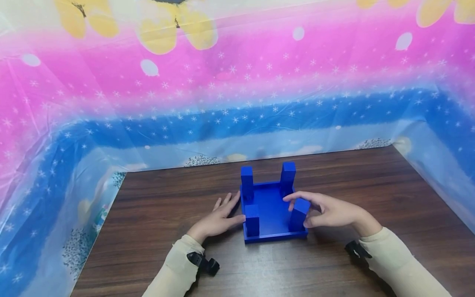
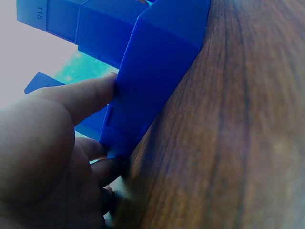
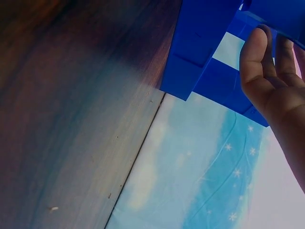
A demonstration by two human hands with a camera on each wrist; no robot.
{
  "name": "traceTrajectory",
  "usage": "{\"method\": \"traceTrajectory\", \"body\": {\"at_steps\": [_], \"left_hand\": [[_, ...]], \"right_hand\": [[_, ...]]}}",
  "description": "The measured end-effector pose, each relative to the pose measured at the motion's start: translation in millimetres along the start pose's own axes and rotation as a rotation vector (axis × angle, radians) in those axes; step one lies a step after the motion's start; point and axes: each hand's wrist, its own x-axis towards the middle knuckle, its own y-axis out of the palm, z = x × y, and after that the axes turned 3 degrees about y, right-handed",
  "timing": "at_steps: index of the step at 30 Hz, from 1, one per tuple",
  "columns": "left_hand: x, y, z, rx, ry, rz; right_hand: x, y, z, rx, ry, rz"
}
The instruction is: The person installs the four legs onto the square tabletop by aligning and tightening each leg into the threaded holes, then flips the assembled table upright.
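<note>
A shallow blue square tray [image 1: 272,210] with a raised rim sits on the table, with square blue posts standing at its corners. My left hand [image 1: 219,218] lies along the tray's left side, fingers fairly straight and thumb at the rim beside the near left post [image 1: 252,222]. In the left wrist view, its thumb touches the tray's side wall [image 2: 147,71]. My right hand [image 1: 330,210] holds the near right post [image 1: 299,216], fingers curled round behind it and thumb on the near side. In the right wrist view, that post [image 3: 281,16] partly hides the fingers.
Dark wood-grain table [image 1: 167,198] lies under everything. Toward the back rise the far left post [image 1: 247,181] and far right post [image 1: 288,177]. A pink and blue patterned cloth [image 1: 237,95] hangs along the back and sides. Black straps [image 1: 204,264] circle the wrists.
</note>
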Motion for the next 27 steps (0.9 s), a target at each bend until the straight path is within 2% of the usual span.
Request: {"method": "traceTrajectory", "body": {"at_steps": [9,19,27], "left_hand": [[0.7,0.1,0.7,0.001,0.003,0.003],[-0.3,0.6,1.3,-0.004,0.011,-0.004],[-1.8,0.9,1.4,-0.008,0.039,-0.008]], "right_hand": [[-0.3,-0.4,0.7,-0.098,0.049,-0.052],[-1.0,0.1,2.7,-0.098,0.133,-0.076],[-0.9,0.8,2.9,-0.113,0.143,-0.094]]}}
